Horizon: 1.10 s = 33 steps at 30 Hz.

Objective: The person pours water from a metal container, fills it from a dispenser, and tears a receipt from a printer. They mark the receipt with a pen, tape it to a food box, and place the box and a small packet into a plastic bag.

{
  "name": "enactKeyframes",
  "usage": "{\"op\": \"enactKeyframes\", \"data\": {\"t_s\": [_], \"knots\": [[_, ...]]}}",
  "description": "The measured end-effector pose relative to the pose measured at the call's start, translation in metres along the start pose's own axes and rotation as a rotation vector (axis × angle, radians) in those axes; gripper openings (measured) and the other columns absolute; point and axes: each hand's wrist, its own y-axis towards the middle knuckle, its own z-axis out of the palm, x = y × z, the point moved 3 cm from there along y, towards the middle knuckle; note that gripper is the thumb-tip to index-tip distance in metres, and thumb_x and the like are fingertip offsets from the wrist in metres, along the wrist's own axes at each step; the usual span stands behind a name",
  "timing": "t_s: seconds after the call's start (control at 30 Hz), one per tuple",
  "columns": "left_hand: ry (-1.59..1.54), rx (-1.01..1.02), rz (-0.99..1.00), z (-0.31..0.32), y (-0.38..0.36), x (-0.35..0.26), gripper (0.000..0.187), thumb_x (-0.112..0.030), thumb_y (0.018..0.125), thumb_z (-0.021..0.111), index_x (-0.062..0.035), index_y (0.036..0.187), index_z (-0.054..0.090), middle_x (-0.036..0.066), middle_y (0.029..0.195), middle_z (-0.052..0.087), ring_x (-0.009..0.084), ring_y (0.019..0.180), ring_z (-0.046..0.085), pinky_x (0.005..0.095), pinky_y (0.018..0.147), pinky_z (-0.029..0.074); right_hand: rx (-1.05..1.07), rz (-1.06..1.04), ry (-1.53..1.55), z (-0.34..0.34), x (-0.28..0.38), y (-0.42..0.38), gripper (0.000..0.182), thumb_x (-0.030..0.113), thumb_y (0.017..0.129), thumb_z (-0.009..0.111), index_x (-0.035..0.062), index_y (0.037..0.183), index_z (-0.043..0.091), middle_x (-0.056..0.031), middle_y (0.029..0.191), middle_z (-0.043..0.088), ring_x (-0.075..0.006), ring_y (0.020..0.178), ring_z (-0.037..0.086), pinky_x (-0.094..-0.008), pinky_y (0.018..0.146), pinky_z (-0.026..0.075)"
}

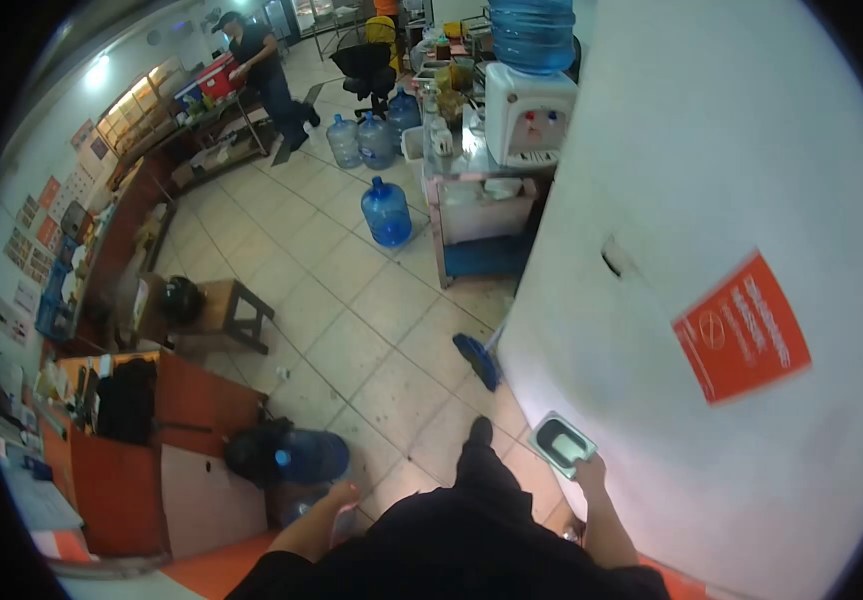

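Note:
My right hand (589, 468) holds a small rectangular metal tray (562, 441) with something pale inside, low at my right side, close to a white wall (712, 200). My left hand (342, 495) hangs at my left side with fingers loosely apart and nothing in it, just above a blue water jug (310, 455) lying on the floor. My dark trousers and one shoe (479, 432) show below me on the tiled floor.
An orange counter (167, 470) stands at the left. A wooden stool (232, 310), several blue water jugs (387, 212), a metal table (477, 225) with a water dispenser (527, 110), and a blue mop head (477, 360) lie ahead. A person (262, 65) stands far off. An orange sign (742, 330) hangs on the wall.

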Motion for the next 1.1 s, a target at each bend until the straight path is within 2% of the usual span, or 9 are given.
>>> {"op": "enactKeyframes", "data": {"t_s": [0.13, 0.23, 0.33, 0.43, 0.63, 0.73, 0.8, 1.03, 1.1], "knots": [[0.055, 0.412, -0.202, -0.118, 0.021, -0.049, 0.038, -0.032, 0.098, 0.050, -0.0013, 0.107, 0.072, 0.024, 0.096, 0.074, 0.0369, 0.089, 0.072, 0.0494, 0.078, 0.056, 0.129, -0.292, -0.452, 0.113, 0.173, 0.101, 0.043, 0.039, 0.087, 0.069, 0.0026, 0.110, 0.072, -0.0265, 0.105, 0.072, -0.0462, 0.104, 0.068, -0.0516, 0.090, 0.054], [-0.160, -0.110, 0.006, -0.186, 0.127, -0.055, 0.041, -0.036, 0.100, 0.052, -0.0011, 0.113, 0.068, 0.028, 0.100, 0.072, 0.0470, 0.097, 0.070, 0.0525, 0.080, 0.055, 0.172, -0.299, -0.393, 0.173, 0.280, 0.147, 0.038, 0.032, 0.087, 0.070, 0.0011, 0.109, 0.069, -0.0267, 0.098, 0.071, -0.0438, 0.092, 0.069, -0.0483, 0.081, 0.054], [-0.234, -0.447, 0.266, -0.369, 0.195, -0.195, 0.030, -0.027, 0.098, 0.059, -0.0007, 0.110, 0.068, 0.027, 0.101, 0.071, 0.0464, 0.098, 0.068, 0.0549, 0.084, 0.053, 0.175, -0.248, -0.119, 0.232, 0.359, 0.205, 0.032, 0.015, 0.094, 0.066, -0.0010, 0.122, 0.063, -0.0191, 0.101, 0.070, -0.0291, 0.093, 0.072, -0.0420, 0.080, 0.057], [-0.041, -0.680, 0.680, -0.528, 0.270, -0.342, 0.028, -0.007, 0.087, 0.068, -0.0021, 0.114, 0.066, 0.022, 0.116, 0.066, 0.0443, 0.112, 0.060, 0.0524, 0.097, 0.049, 0.298, -0.292, 0.359, 0.294, 0.420, 0.279, 0.037, 0.010, 0.099, 0.064, 0.0028, 0.134, 0.056, -0.0129, 0.119, 0.066, -0.0211, 0.107, 0.067, -0.0380, 0.080, 0.060], [0.331, -0.899, 1.042, -0.737, 0.444, -0.563, 0.062, -0.015, 0.081, 0.077, -0.0103, 0.139, 0.056, 0.022, 0.140, 0.053, 0.0424, 0.130, 0.050, 0.0528, 0.108, 0.044, 0.073, -0.044, 0.699, 0.353, 0.559, 0.356, 0.035, 0.012, 0.103, 0.061, 0.0015, 0.135, 0.054, -0.0095, 0.124, 0.064, -0.0193, 0.112, 0.061, -0.0330, 0.095, 0.050], [0.681, -0.887, 1.321, -0.753, 0.529, -0.589, 0.061, -0.016, 0.081, 0.078, -0.0136, 0.139, 0.058, 0.018, 0.142, 0.052, 0.0418, 0.132, 0.049, 0.0536, 0.107, 0.045, -0.122, -0.089, 0.671, 0.367, 0.596, 0.365, 0.033, 0.012, 0.104, 0.059, 0.0010, 0.135, 0.054, -0.0094, 0.125, 0.064, -0.0184, 0.115, 0.059, -0.0315, 0.097, 0.049], [1.032, -0.573, 1.255, -0.750, 0.563, -0.600, 0.054, -0.013, 0.081, 0.077, -0.0145, 0.133, 0.063, 0.016, 0.143, 0.051, 0.0425, 0.129, 0.050, 0.0554, 0.103, 0.048, -0.196, -0.079, 0.711, 0.370, 0.622, 0.366, 0.032, 0.013, 0.105, 0.058, 0.0000, 0.134, 0.054, -0.0098, 0.125, 0.064, -0.0191, 0.117, 0.059, -0.0318, 0.099, 0.047], [0.812, -0.246, 1.457, -0.822, 0.536, -0.601, 0.036, -0.008, 0.082, 0.071, -0.0129, 0.117, 0.068, 0.015, 0.123, 0.055, 0.0409, 0.118, 0.055, 0.0469, 0.092, 0.056, -0.266, 0.176, 0.755, 0.414, 0.668, 0.372, 0.033, 0.015, 0.105, 0.059, 0.0013, 0.135, 0.055, -0.0114, 0.125, 0.065, -0.0215, 0.110, 0.063, -0.0352, 0.098, 0.048], [0.669, -0.267, 1.403, -0.851, 0.511, -0.605, 0.040, -0.011, 0.077, 0.074, -0.0128, 0.116, 0.068, 0.015, 0.120, 0.057, 0.0403, 0.113, 0.056, 0.0479, 0.091, 0.055, -0.337, -0.038, 0.558, 0.441, 0.638, 0.393, 0.032, 0.019, 0.105, 0.060, 0.0022, 0.132, 0.056, -0.0107, 0.113, 0.067, -0.0189, 0.101, 0.065, -0.0334, 0.088, 0.052]]}}
